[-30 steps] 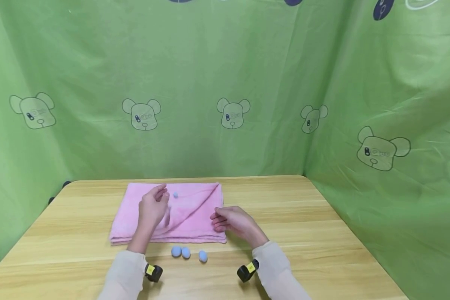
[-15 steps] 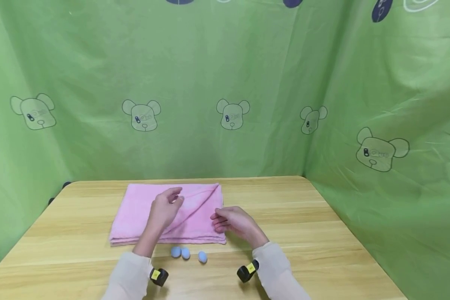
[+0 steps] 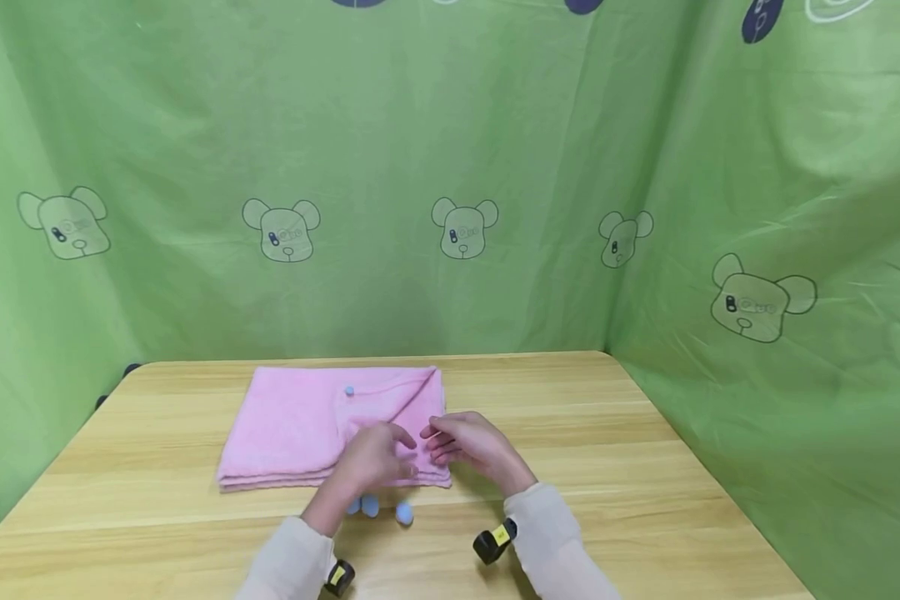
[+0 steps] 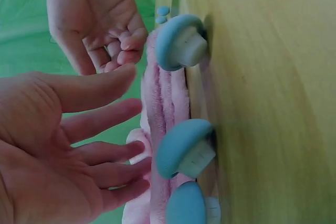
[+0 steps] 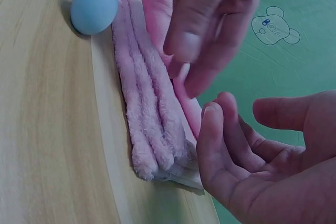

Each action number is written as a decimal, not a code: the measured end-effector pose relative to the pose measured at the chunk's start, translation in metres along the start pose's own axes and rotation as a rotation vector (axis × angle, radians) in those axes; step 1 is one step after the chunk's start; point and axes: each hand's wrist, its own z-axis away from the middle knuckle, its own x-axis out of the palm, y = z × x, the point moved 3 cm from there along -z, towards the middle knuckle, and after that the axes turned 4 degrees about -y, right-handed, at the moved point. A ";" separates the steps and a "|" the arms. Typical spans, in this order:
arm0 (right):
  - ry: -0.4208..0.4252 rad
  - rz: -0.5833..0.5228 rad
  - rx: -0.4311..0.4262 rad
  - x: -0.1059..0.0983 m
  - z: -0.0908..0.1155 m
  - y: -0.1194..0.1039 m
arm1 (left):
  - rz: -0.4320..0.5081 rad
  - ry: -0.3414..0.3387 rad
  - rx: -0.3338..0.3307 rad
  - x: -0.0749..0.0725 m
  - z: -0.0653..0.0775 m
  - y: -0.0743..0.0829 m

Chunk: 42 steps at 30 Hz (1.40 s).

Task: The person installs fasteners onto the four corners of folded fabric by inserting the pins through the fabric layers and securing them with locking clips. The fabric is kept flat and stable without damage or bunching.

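Note:
My left hand (image 3: 378, 457) is over the front of a folded pink towel (image 3: 285, 425), thumb and fingers spread apart. In the left wrist view nothing lies in its palm. Beside the towel's right edge is my right hand (image 3: 474, 446), palm turned inward, fingers loosely bent and holding nothing visible. The two hands' fingertips come close together. In front of the towel stand a few mushroom-shaped pieces with blue caps and white stems: a right one (image 3: 404, 513), a middle one (image 3: 370, 505) and a left one (image 3: 354, 506), partly hidden by my left wrist. A small blue dot (image 3: 349, 390) shows on the towel.
The wooden table (image 3: 570, 433) runs back to a green curtain (image 3: 375, 300) printed with bear heads, which also closes off both sides. The towel's top layer is folded diagonally at its right, with layered edges facing front.
My left hand has moved right and toward me, from beside the blue dot to near my right hand. The dot was covered half a second ago and shows again. My right hand stays put.

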 end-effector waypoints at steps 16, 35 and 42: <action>0.004 0.039 0.024 -0.002 -0.002 0.003 | -0.024 0.016 -0.006 0.004 0.000 -0.010; -0.051 0.183 -0.026 -0.007 0.002 0.003 | 0.010 0.174 -0.017 -0.007 -0.005 -0.013; 0.038 0.172 -0.057 -0.007 0.000 0.001 | 0.016 0.177 0.054 -0.005 -0.006 -0.008</action>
